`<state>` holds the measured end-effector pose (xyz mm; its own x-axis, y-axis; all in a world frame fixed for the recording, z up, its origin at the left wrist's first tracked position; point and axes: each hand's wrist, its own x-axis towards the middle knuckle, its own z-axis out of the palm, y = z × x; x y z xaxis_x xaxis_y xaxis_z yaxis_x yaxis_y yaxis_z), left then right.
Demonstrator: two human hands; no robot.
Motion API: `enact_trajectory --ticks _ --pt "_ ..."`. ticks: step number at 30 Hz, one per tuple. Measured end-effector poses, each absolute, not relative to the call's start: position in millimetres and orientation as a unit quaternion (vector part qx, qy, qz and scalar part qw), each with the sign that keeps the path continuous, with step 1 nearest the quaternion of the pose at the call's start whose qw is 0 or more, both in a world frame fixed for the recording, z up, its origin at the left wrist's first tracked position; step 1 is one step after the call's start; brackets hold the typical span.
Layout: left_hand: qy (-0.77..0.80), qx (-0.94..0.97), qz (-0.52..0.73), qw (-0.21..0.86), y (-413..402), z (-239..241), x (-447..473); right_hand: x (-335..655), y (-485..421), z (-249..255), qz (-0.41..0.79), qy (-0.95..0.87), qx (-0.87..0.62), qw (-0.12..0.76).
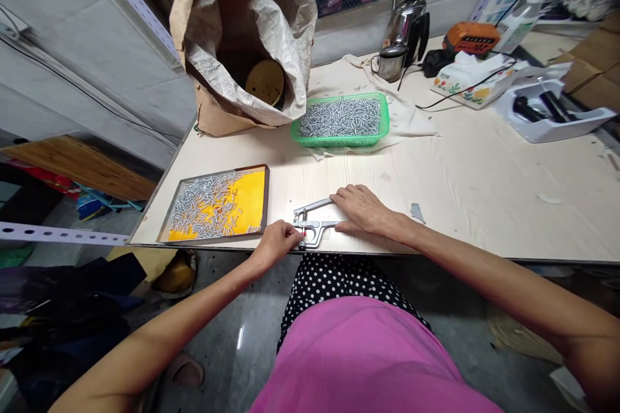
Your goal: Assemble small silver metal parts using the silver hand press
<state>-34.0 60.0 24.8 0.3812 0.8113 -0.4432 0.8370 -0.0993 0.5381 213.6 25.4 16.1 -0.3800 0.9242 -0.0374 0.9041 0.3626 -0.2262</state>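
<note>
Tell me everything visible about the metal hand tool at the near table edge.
The hand tool looks like bare silvery metal and is plier-like. Two long handles spread in a narrow V toward the right, joined at a head on the left where a small spring shows. It lies flat at the table's near edge. The right hand rests over both handles, and the left hand touches the head.

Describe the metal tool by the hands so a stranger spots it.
At the near edge of the table lie silver pliers, handles under the right hand, left hand at the head. Unlike the tray and green basket, they hold no loose pieces.
</note>
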Motion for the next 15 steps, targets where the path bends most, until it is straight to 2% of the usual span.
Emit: enact_trajectory --ticks 2,6,10,15 --pt "0.549 0.771 0.001 0.321 56.9 31.8 -32.8 212.2 22.7 17.8 0.105 -0.821 -0.560 0.049" --pt "0.533 0.799 0.029 0.278 53.6 36.4 -32.7 209.1 18.7 20.1 0.110 -0.813 -0.570 0.042" --pt "0.431 0.870 0.076 0.227 53.6 30.4 -21.7 205.4 13.8 20.0 0.097 -0.821 -0.561 0.050" --pt "0.326 0.929 0.005 0.174 60.7 21.3 13.9 204.1 8.9 16.1 0.094 -0.824 -0.556 0.055"
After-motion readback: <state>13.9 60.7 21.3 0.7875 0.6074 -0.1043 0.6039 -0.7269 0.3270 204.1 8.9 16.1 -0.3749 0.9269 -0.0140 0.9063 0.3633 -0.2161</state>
